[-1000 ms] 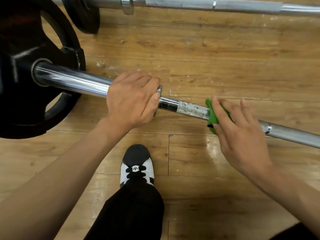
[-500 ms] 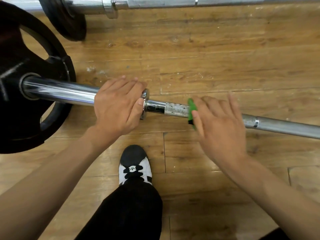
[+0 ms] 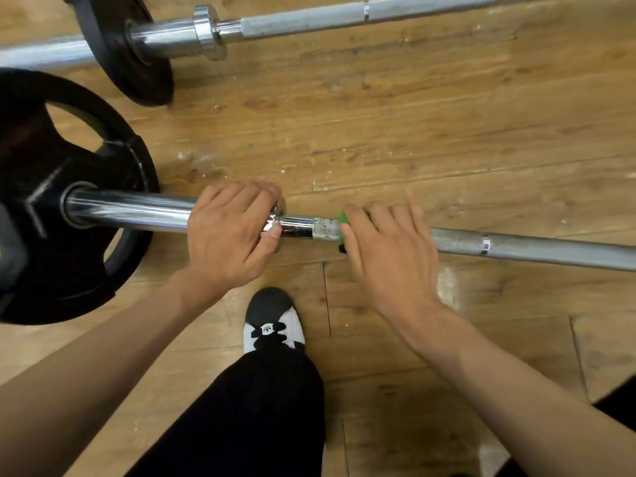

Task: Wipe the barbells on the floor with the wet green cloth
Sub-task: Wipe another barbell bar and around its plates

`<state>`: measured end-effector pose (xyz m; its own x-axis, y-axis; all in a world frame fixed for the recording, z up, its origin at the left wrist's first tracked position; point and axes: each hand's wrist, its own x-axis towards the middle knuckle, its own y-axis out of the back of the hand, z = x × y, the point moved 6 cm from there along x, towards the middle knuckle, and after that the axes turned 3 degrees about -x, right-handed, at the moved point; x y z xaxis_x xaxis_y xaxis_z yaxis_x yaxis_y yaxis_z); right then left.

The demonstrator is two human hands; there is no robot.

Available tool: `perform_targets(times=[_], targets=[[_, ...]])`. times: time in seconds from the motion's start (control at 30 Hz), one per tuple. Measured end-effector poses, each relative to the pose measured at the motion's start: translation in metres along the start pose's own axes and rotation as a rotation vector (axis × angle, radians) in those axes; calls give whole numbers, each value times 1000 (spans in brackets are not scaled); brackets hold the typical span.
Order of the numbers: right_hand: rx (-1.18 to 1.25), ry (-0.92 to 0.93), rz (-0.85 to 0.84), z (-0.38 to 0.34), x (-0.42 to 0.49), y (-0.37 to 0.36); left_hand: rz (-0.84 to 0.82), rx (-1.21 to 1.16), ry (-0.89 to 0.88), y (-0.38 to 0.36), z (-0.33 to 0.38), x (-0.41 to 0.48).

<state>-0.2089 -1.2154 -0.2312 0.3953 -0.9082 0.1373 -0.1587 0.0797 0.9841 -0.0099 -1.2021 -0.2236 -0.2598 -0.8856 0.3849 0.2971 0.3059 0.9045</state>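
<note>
Down on the wooden floor (image 3: 430, 139) lie two barbells, and the near barbell (image 3: 537, 248) is the one in hand. The left hand (image 3: 230, 235) has a closed grip on it, fingers curled over the top of the thick chrome sleeve right at the collar (image 3: 279, 212), with the thumb pressed against the near side of the bar. The right hand (image 3: 389, 254) lies just beside it on the thinner, knurled shaft, fingers fairly straight and spread across the bar, pressing the green cloth (image 3: 343, 220) down onto the metal rather than balling it up. That cloth is almost wholly hidden beneath the palm; only a narrow green strip shows at the thumb side, with a dark edge under the bar, and whether it wraps fully round the shaft cannot be told. A short, speckled stretch of shaft shows between the two hands. The large black weight plate (image 3: 51, 242) on the near sleeve is cut off by the left edge. Beyond it, the far barbell (image 3: 309, 24) carries a smaller black plate (image 3: 137, 67) and runs out of view on both sides. Between the forearms a black-and-white shoe (image 3: 272, 327) stands on the boards beneath a black trouser leg (image 3: 254, 418); a small emblem sits on its tongue, too small to read.
</note>
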Motion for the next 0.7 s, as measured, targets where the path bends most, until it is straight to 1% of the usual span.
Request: perform_targets(times=[0.07, 0.13, 0.2, 0.27, 0.3, 0.33, 0.4, 0.47, 0.57, 0.63, 0.7], targets=[[-70, -110, -1, 57, -25, 11, -12, 21, -4, 0, 2, -1], [-105, -248, 17, 95, -45, 19, -19, 45, -6, -2, 4, -4], [-72, -413, 64, 98, -51, 17, -3, 56, -12, -1, 5, -7], [-18, -524, 126, 75, -44, 14, -2, 53, -5, 0, 6, -9], [12, -523, 132, 53, -36, 11, -14, 52, 0, 1, 6, -10], [42, -484, 111, 28, -27, 6, -28, 52, 3, 1, 7, -10], [102, -367, 56, -19, -13, -2, -70, 52, 15, 0, 8, -9], [135, -273, 54, -45, -2, -5, -141, 43, 32, 0, 8, -7], [144, -104, 85, -38, 4, -8, -285, 18, 96, 0, 5, 2], [145, 0, 67, -25, 1, -7, -371, -11, 144, 0, 1, 6], [98, 2, 26, -9, -2, -4, -420, -74, 208, -3, -3, 13]])
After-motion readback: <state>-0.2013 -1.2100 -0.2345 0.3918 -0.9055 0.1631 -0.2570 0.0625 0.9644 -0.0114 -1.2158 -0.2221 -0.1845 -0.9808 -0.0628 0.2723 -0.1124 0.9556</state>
